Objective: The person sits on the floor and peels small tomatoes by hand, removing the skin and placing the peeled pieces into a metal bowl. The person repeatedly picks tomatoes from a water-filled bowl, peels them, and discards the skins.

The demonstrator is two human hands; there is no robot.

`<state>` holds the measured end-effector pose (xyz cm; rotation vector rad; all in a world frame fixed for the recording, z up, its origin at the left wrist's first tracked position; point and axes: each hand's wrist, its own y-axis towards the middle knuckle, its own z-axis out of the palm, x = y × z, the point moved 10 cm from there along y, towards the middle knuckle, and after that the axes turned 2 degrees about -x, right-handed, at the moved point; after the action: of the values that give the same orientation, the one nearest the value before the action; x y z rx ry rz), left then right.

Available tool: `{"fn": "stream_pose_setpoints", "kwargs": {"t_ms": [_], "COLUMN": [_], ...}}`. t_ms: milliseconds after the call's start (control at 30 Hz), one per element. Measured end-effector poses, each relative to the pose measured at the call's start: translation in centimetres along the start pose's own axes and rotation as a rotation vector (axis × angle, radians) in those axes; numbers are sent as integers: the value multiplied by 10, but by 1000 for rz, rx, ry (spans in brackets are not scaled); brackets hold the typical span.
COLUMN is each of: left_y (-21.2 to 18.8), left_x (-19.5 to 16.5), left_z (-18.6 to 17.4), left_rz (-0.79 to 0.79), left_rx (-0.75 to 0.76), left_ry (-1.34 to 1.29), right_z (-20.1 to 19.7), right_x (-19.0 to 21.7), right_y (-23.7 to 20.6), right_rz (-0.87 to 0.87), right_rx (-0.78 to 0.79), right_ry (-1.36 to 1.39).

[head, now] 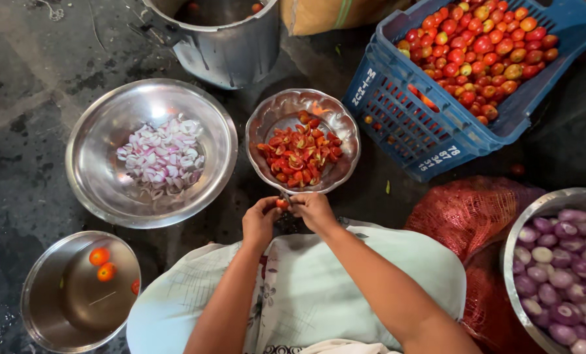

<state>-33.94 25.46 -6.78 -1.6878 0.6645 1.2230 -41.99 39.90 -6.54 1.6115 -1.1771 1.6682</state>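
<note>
I see my left hand [260, 221] and right hand [314, 210] meeting at centre, fingers pinched together on one small tomato [282, 204]; just at twelve o'clock sits the fluted steel bowl [266, 124] of cut tomato pieces [299, 156]; at ten o'clock a wide bowl [96, 164] of chopped onion [163, 156]; at two o'clock the blue crate [437, 141] of whole tomatoes [479, 49].

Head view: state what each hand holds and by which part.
Both the left hand and right hand pinch one small red tomato between their fingertips, at its sides. Whether a blade is also held cannot be told.
</note>
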Motion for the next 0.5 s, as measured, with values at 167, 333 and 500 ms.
{"fn": "stream_pose_setpoints", "kwargs": {"t_ms": [167,333,500], "left_y": [17,10,-5], "left_x": [15,-24,-13], "left_z": [4,-11,0], "left_rz": [-19,287,66], "left_rx": [-7,-57,11], "left_ry": [-162,-294,-103], "right_z": [0,-7,2], "right_x": [-5,36,15], "right_y": [12,1,-1], "right_rz": [-7,-308,-27], "right_rx": [-27,-46,64], "right_ry": [30,103,148]}}
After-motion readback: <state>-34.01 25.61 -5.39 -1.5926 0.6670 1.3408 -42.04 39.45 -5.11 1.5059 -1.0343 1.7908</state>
